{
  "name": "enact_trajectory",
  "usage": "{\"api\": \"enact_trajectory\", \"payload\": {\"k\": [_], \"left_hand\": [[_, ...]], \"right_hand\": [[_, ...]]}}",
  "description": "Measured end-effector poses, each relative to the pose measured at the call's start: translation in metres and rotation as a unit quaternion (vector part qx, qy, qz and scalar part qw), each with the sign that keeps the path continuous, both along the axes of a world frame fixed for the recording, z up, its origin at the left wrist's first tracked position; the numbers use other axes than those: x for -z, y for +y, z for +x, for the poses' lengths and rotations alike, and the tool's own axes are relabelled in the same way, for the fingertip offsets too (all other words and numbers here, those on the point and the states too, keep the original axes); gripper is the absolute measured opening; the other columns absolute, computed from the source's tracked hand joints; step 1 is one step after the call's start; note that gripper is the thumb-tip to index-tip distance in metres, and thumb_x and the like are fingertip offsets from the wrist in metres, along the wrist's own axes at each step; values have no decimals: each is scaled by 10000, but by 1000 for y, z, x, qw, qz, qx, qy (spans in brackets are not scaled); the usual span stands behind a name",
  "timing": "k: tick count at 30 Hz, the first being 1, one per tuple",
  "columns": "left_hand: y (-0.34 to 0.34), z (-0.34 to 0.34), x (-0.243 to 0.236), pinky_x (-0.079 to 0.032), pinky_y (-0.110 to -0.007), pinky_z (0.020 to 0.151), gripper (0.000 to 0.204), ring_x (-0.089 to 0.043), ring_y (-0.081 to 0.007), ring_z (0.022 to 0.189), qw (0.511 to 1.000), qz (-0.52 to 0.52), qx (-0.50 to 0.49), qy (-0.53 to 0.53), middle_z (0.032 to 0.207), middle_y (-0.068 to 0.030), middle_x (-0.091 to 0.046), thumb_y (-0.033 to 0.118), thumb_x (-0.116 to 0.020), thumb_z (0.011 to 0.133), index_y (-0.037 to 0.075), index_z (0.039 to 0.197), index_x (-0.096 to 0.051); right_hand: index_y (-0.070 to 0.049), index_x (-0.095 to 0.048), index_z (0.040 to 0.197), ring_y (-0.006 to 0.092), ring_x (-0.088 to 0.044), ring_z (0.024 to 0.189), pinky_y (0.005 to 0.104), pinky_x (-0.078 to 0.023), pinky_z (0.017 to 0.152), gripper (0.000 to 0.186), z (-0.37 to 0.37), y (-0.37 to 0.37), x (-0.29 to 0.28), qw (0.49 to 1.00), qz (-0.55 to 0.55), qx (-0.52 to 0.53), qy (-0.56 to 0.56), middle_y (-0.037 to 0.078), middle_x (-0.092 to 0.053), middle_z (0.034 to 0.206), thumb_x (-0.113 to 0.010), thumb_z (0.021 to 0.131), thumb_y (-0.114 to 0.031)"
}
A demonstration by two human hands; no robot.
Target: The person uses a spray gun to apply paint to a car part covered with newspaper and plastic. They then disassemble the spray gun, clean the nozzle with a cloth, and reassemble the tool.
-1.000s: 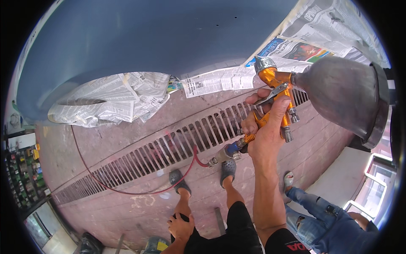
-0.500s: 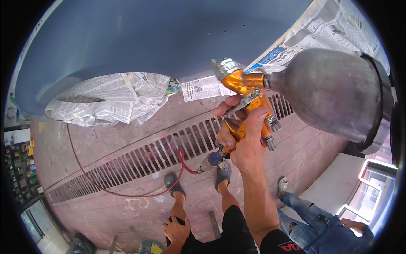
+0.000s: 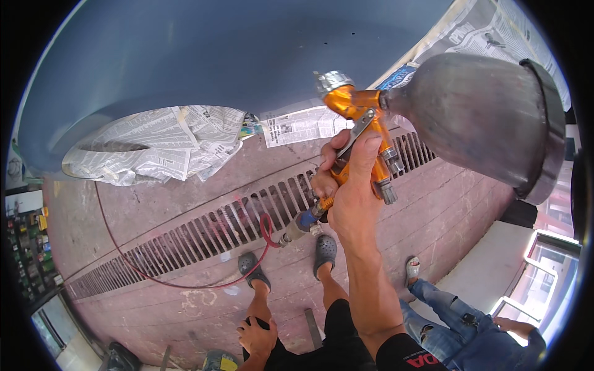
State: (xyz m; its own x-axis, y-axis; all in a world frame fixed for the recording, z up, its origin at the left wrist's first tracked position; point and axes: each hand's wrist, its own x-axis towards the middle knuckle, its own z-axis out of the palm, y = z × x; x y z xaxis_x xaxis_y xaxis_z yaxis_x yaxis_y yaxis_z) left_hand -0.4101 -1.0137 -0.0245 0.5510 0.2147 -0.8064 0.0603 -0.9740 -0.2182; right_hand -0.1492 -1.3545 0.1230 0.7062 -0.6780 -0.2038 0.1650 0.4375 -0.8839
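Right hand (image 3: 354, 204) wraps the orange spray gun (image 3: 366, 100) right of centre, left hand (image 3: 258, 337) loosely spread on the leg (image 3: 260, 298) at lower centre, newspaper (image 3: 210, 128) already edging the blue-grey panel (image 3: 185, 52) up top, what's left unclear!

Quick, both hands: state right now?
Left hand: rests against the black fabric shorts; whether it grips anything cannot be told.
Right hand: closed around the orange metal spray gun.

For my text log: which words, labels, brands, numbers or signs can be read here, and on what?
Wording left uncopied, by place:
Upper-right newspaper: large headline, blue-backed lettering; body print too small.
Lower newspaper sheets: print too small.
Black right sleeve: large red letters, partly hidden.
Spray gun: none legible.
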Motion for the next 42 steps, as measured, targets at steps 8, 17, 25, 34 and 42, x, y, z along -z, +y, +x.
{"api": "enact_trajectory", "payload": {"k": [8,17,25,34,42], "left_hand": [[-6,4,-4,-534,-588,1000,791,-544,-481,1322,1000,-5,-4,-2,1392,-262,-558,620,-660,923,26,1442,-605],[-18,7,-6,-536,-603,1018,797,-545,-485,1341,1000,13,6,9,1421,-277,-561,629,-659,929,18,1440,-622],[-25,7,-2,-549,-611,1018,796,-559,-490,1329,1000,16,26,5,1381,-268,-574,626,-680,924,14,1431,-636],[-33,6,-2,-551,-610,1013,786,-559,-482,1329,999,31,35,17,1376,-262,-573,618,-677,926,10,1423,-628],[-41,6,0,-553,-600,1027,780,-551,-474,1346,998,46,37,26,1387,-256,-568,616,-678,935,28,1444,-622]], "right_hand": [[-61,-576,1206,82,-401,545,260,-357,542,668,-10,-13,10,994,-65,-89,12,87,-629,918,-472,1095,-711],[-41,-595,1249,72,-411,543,261,-384,551,650,-26,-39,13,997,-61,-30,18,118,-681,1034,-470,1117,-665],[-65,-574,1157,76,-419,577,247,-364,531,601,-30,-77,8,993,-107,-8,48,70,-591,881,-503,1110,-659],[-48,-606,1215,71,-409,525,257,-382,529,660,-39,-92,10,995,-85,41,32,107,-684,987,-517,1089,-689],[-60,-592,1183,64,-396,538,255,-377,535,654,-37,-103,14,990,-128,-13,56,82,-640,918,-502,1089,-701]]}}
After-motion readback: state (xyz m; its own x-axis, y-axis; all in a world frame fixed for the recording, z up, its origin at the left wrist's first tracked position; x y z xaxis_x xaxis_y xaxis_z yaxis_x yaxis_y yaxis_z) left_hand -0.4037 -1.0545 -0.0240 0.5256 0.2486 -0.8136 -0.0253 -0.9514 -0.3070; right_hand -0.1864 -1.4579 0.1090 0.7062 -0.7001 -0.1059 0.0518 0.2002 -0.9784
